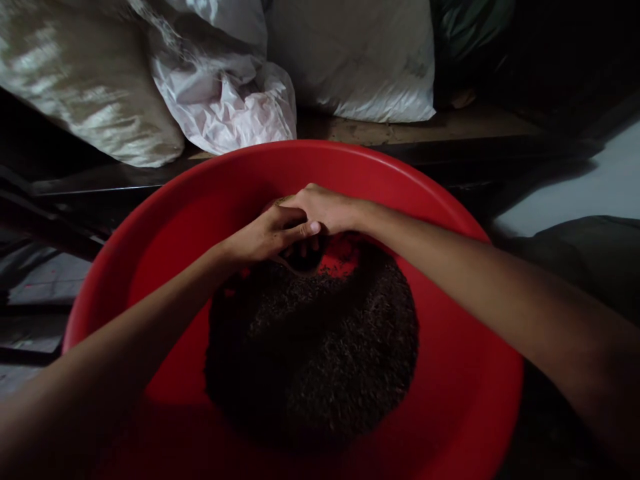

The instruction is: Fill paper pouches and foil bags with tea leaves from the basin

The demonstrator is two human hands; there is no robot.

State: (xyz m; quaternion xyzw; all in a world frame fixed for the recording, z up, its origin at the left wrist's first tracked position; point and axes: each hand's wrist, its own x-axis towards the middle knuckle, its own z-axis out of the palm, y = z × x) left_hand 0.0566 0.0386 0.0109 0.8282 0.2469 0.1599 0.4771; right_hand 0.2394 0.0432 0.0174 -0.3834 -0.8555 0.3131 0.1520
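A wide red plastic basin holds a heap of dark, thin grain-like bits. Over the heap's far edge my two hands meet. My left hand is closed on what looks like a small round container; a curved rim shows below the fingers, and its inside is dark. My right hand bends down against the left one from the right, knuckles up. Most of its fingers are hidden or lost in shadow, so their grip cannot be made out. Some of the bits lie scattered on the red bottom near my hands.
Behind the basin, a pale full sack, a crumpled white sack and another large sack rest on a wooden ledge. Dark bars stand at the left. Dark green cloth lies at the right.
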